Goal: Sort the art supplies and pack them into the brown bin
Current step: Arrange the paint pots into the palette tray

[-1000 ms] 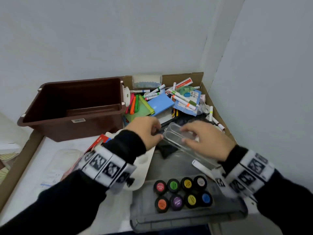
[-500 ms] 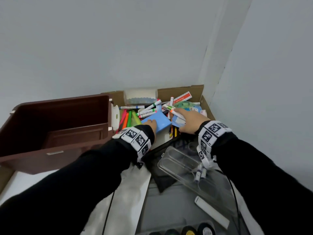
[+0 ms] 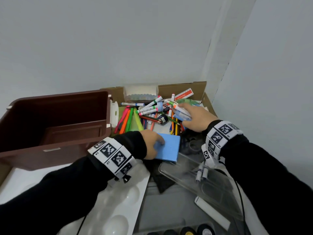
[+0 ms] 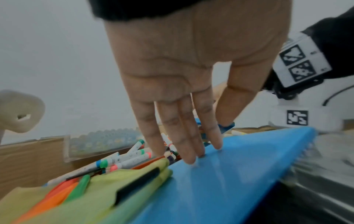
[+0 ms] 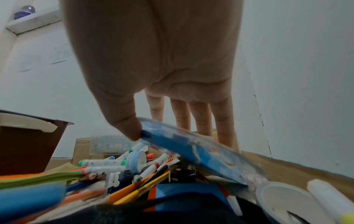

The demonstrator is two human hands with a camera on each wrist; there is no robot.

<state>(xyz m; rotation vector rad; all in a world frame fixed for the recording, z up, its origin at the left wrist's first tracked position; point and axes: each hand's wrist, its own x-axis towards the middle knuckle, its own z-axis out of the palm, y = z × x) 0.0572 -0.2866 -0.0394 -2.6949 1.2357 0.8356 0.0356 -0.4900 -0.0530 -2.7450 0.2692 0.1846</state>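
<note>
The brown bin (image 3: pixel 55 150) stands empty at the left. Right of it, a cardboard tray (image 3: pixel 183 89) holds a pile of markers (image 3: pixel 149 107), coloured pencils (image 3: pixel 175 126) and a green pouch (image 4: pixel 95 197). My left hand (image 3: pixel 159 143) lies with straight fingers (image 4: pixel 191 151) pressed on a flat blue pad (image 3: pixel 171 148), which sits at the pile's near edge. My right hand (image 3: pixel 183 112) pinches a blue plastic-wrapped packet (image 5: pixel 191 150) between thumb and fingers, tilted up over the pile.
A clear plastic case (image 3: pixel 211 189) lies open below my right wrist, on a grey tray (image 3: pixel 169 209) with paint pots (image 3: pixel 188 231). A white palette (image 3: pixel 122 209) lies near left. A clear bead box (image 3: pixel 140 94) stands at the tray's back. Walls close in behind and right.
Both hands left the clear case and reached into the pile. The left hand has since drawn the blue pad toward me. The right hand has tilted the blue packet up.
</note>
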